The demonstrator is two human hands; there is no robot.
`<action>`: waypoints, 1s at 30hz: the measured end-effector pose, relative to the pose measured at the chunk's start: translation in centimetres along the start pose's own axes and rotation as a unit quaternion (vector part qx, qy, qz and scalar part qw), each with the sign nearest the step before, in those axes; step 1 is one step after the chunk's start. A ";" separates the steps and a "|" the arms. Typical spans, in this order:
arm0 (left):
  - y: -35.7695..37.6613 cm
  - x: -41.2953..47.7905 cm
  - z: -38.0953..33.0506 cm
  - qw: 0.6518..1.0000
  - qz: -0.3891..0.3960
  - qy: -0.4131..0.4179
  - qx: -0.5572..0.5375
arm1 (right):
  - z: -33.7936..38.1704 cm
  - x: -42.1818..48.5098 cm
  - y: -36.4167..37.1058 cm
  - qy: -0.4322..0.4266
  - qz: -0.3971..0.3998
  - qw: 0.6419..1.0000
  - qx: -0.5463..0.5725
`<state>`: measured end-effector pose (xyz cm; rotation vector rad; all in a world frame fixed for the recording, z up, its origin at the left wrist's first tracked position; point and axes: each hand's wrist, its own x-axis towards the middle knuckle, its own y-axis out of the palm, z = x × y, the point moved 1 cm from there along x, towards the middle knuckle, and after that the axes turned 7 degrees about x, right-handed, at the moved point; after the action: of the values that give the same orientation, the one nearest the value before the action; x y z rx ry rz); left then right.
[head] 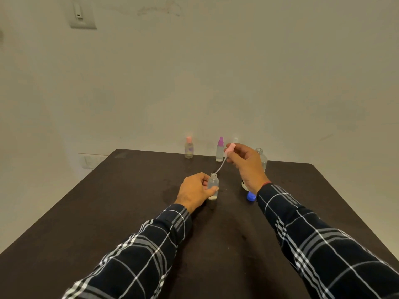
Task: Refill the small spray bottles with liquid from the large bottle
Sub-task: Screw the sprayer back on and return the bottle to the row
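Note:
My left hand grips a small clear spray bottle that stands upright on the dark table, its neck uncapped. My right hand pinches the bottle's pink spray head, lifted above and to the right, with its thin dip tube hanging down toward the bottle's mouth. The large clear bottle stands open behind my right hand, mostly hidden by it. Its blue cap lies on the table by my right wrist.
Two more small spray bottles stand at the table's far edge: one with a pink head and one with a purple head. A plain wall rises behind the table, with a switch plate high on the left.

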<state>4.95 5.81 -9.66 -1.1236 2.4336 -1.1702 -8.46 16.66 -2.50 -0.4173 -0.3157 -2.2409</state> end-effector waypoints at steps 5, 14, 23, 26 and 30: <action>-0.1 0.0 -0.2 1.000 0.004 -0.005 0.001 | 0.5 0.0 0.1 0.002 -0.009 1.000 0.019; 0.0 -0.2 -0.1 1.000 -0.014 0.008 0.002 | -0.9 -0.1 0.4 0.006 0.101 0.989 -0.106; -0.3 -0.4 -0.3 1.000 -0.004 0.010 0.001 | -1.9 -0.1 0.1 0.044 0.223 0.932 -0.282; -0.2 -0.4 -0.3 1.000 -0.007 0.008 0.001 | -1.5 0.2 0.7 0.037 0.223 0.910 -0.349; -0.3 -0.5 -0.4 1.000 -0.002 0.001 0.000 | -1.0 0.1 2.2 0.030 0.194 0.875 -0.442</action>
<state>5.24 6.28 -9.23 -1.1282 2.4336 -1.1739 -7.02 14.82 -3.19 -0.7942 0.8060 -1.8691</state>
